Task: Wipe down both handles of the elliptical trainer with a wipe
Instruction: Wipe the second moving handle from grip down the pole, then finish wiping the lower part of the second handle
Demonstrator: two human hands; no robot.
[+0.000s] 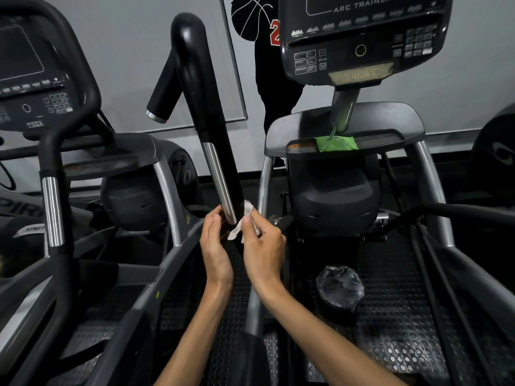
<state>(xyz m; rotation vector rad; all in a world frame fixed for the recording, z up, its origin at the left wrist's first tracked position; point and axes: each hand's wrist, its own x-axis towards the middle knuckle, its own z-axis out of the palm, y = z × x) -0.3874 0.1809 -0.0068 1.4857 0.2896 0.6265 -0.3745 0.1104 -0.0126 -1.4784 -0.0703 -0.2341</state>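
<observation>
A white wipe (243, 222) is showing against the glossy black handle (207, 107) with its silver strip; a green packet (335, 143) is lying on the grey console tray (412, 121), above black studded flooring (390, 316).

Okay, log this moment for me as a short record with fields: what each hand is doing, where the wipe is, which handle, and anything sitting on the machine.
handle: left black handle of the Arc Trainer, with a silver strip along it
wipe: white wipe, wrapped at the handle's lower end
right hand: right hand pinches the wipe against the handle
left hand: left hand touches the handle's other side, fingers lightly curved
on console tray: green wipe pack
on floor mat: crumpled clear plastic
</observation>
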